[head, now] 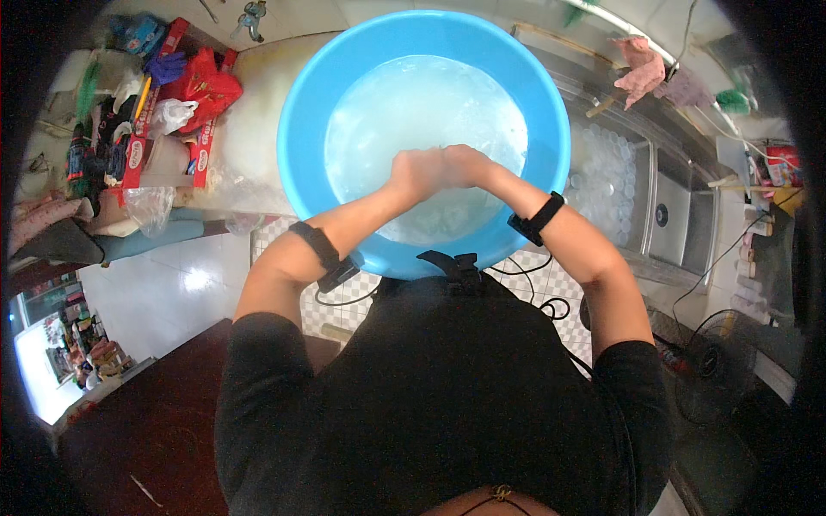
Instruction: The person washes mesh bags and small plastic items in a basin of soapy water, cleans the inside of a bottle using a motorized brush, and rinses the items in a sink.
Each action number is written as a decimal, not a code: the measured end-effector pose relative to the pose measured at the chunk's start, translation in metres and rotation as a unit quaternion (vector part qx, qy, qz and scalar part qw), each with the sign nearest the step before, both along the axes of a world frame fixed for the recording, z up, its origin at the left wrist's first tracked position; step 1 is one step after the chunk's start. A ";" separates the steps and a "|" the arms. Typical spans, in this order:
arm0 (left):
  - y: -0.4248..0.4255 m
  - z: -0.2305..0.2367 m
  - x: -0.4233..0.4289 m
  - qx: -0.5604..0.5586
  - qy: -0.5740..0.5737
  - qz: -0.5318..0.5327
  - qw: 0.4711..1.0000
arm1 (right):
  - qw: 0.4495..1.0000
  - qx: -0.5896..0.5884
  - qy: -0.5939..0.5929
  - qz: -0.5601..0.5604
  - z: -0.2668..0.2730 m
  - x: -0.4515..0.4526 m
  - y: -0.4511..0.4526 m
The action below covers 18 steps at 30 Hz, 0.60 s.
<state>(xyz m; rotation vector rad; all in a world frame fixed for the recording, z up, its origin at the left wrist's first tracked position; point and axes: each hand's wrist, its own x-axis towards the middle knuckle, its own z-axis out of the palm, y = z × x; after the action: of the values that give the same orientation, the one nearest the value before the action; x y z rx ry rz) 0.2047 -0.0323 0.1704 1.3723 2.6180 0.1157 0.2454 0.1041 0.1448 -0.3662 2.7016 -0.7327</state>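
A large blue plastic basin [305, 129] stands in front of me with cloudy, whitish water [413, 97] in it. My left hand [416, 173] and my right hand [466, 165] meet over the near half of the basin, knuckles close together. Both look blurred, and their fingers are hidden below the knuckles, so I cannot tell whether they grip anything. A pale, indistinct patch shows in the water just below them. Black straps with small devices [337, 274] [526, 229] circle both forearms.
Right of the basin, a stainless steel sink [671, 200] adjoins a compartment of translucent round items [603, 177]. A pink cloth [640, 69] hangs beyond. Leftward are a red carton [133, 151], a red bag [205, 87] and purple gloves [166, 67]. A fan [716, 358] and cables [554, 308] sit lower right.
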 end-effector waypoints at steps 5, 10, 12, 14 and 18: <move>-0.003 -0.036 -0.016 -0.045 -0.076 -0.056 0.994 | 0.990 0.122 0.050 -0.058 -0.008 0.004 -0.004; -0.016 -0.097 -0.040 -0.104 -0.387 0.010 0.916 | 0.976 0.195 0.076 0.053 0.001 -0.001 -0.014; -0.006 -0.065 -0.044 -0.241 -0.594 0.095 0.762 | 0.974 0.198 0.085 0.071 0.000 0.000 -0.011; 0.001 -0.034 -0.041 -0.153 -0.483 0.031 0.861 | 0.969 0.186 0.151 0.049 -0.007 -0.003 -0.002; -0.011 0.023 -0.024 -0.012 -0.286 -0.053 0.957 | 0.983 0.158 0.073 -0.063 -0.005 -0.011 0.013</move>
<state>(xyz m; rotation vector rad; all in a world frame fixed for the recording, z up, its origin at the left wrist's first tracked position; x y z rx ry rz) 0.1802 -0.0429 0.1932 1.2363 2.0563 0.3980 0.2348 0.1175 0.1397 -0.1770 2.9380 -0.3066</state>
